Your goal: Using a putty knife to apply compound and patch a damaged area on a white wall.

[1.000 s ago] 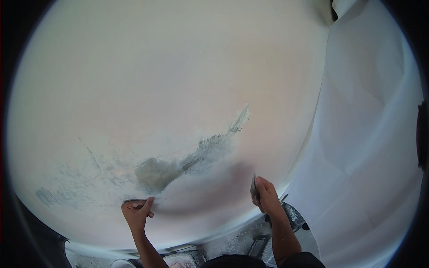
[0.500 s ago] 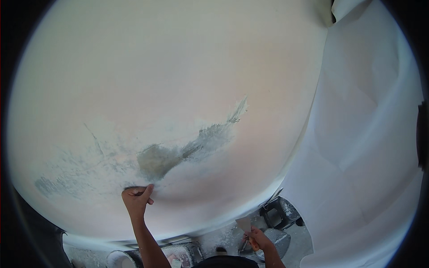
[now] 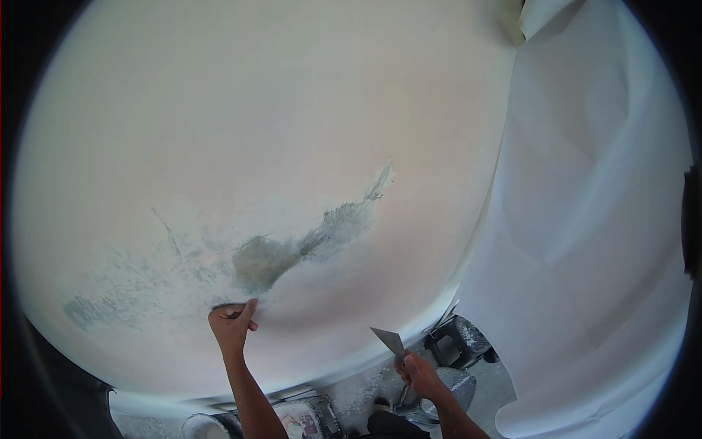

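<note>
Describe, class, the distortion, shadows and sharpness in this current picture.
Head view: black rounds off the corners, fisheye fashion; head view: soft shading darkens the pale panel beside the left hand; head view: the scraper looks fairly sharp.

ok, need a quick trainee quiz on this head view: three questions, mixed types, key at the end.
1. Which hand holds the scraper with the tapering metal blade?
2. True or false: the white sheet is to the right of the solid gray patch.
3. In the picture, which of these is closest to the left hand?
A) the white sheet
B) the solid gray patch
C) the scraper

Key:
1. The right hand.
2. True.
3. B
</note>
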